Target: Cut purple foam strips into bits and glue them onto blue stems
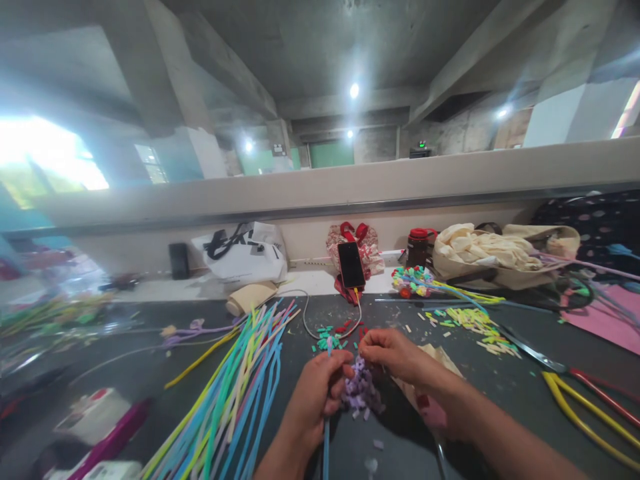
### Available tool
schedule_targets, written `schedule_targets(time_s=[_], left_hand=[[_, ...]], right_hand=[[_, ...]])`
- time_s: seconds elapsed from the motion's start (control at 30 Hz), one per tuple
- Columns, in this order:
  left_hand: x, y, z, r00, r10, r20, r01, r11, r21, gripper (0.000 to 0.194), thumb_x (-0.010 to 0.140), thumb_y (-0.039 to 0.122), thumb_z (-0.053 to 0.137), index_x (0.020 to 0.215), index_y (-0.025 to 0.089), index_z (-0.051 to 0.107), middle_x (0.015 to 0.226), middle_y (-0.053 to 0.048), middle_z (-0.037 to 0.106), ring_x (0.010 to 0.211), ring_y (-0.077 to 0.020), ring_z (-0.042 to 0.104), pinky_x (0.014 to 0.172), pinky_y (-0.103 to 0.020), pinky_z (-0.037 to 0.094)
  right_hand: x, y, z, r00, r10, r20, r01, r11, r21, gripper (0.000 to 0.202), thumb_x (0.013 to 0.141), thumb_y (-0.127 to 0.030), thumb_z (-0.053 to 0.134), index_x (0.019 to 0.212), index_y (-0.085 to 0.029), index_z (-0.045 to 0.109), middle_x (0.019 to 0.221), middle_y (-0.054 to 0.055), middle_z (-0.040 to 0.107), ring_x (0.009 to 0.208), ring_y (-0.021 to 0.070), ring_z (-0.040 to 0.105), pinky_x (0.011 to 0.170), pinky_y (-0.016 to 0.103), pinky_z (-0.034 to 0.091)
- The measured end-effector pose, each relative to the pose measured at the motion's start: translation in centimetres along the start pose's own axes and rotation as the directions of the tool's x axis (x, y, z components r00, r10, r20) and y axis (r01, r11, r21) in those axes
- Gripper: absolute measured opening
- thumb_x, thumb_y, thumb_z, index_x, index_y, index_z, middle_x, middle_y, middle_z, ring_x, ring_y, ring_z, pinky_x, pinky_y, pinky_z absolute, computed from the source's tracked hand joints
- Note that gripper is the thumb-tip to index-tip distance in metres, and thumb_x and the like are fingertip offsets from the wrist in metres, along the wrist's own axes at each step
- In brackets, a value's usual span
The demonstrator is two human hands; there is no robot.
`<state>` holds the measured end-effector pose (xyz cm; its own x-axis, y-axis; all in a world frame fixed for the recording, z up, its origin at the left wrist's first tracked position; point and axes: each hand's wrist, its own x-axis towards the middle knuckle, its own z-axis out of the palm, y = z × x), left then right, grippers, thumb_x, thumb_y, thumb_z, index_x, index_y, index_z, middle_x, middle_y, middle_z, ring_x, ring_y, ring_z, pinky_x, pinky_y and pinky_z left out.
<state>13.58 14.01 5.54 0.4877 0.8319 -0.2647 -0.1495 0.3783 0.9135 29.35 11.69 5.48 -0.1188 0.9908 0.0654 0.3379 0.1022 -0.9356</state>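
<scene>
My left hand (320, 387) is closed around a long blue pipe cleaner (327, 450), which stands upright through the fingers. A pale purple bit (329, 343) shows at its top. My right hand (395, 353) is just to the right with thumb and fingertips pinched together; what they hold, if anything, is too small to make out. Below and between both hands lies a heap of short purple pieces (364, 393). Small green pieces (325, 331) and a few red pieces (344, 327) are scattered behind the left hand.
A bundle of colored pipe cleaners (225, 393) lies left. Yellow-handled scissors (555, 367) lie right, near yellow cut pieces (467, 321). A phone (351, 265) with a cable leans at the back against a patterned bag (370, 241). A dark bottle (417, 251) stands beside cream cloth (487, 250).
</scene>
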Motion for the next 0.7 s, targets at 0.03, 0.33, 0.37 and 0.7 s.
schedule_targets(time_s=[0.03,0.33,0.37,0.7], left_hand=[[0.0,0.0,-0.1,1.0,0.001,0.003,-0.001,1.0,-0.006,0.022,0.062,0.032,0.057,0.075,0.014,0.058,0.056,0.003,0.053,0.034,-0.0007,0.029,0.03,-0.013,0.011],[-0.4,-0.1,0.1,0.964,0.204,0.167,-0.258,0.867,0.427,0.027,0.072,0.036,0.049,0.069,0.016,0.066,0.071,-0.006,0.065,0.07,-0.0156,0.055,0.063,-0.023,0.04],[-0.4,-0.1,0.1,0.95,0.248,0.192,-0.311,0.819,0.482,0.029,0.073,0.038,0.049,0.064,0.016,0.066,0.071,-0.005,0.065,0.072,-0.0162,0.055,0.066,-0.023,0.039],[-0.6,-0.1,0.2,0.987,0.024,0.158,-0.086,0.914,0.396,0.028,0.069,0.04,0.054,0.065,0.012,0.058,0.05,0.0,0.057,0.032,-0.0052,0.042,0.03,-0.015,0.025]], right_hand=[[0.0,0.1,-0.4,1.0,0.005,0.01,-0.005,0.999,-0.044,0.016,0.072,-0.024,0.045,0.059,-0.016,0.048,0.048,-0.006,0.043,0.041,0.0061,0.04,0.04,0.016,0.029],[-1.7,-1.3,-2.4,1.0,0.017,0.003,-0.015,0.918,-0.397,0.014,0.066,-0.016,0.048,0.053,-0.016,0.052,0.045,-0.006,0.044,0.041,0.0068,0.039,0.039,0.017,0.022],[-2.1,-1.5,-2.2,1.0,0.014,0.001,-0.012,0.908,-0.42,0.014,0.067,-0.017,0.048,0.054,-0.016,0.052,0.045,-0.006,0.044,0.042,0.0069,0.038,0.04,0.018,0.022],[-6.0,-0.5,-0.5,0.998,0.002,0.062,0.041,0.74,-0.672,0.013,0.067,-0.014,0.048,0.067,-0.021,0.06,0.062,-0.002,0.061,0.058,0.0115,0.053,0.053,0.02,0.029]])
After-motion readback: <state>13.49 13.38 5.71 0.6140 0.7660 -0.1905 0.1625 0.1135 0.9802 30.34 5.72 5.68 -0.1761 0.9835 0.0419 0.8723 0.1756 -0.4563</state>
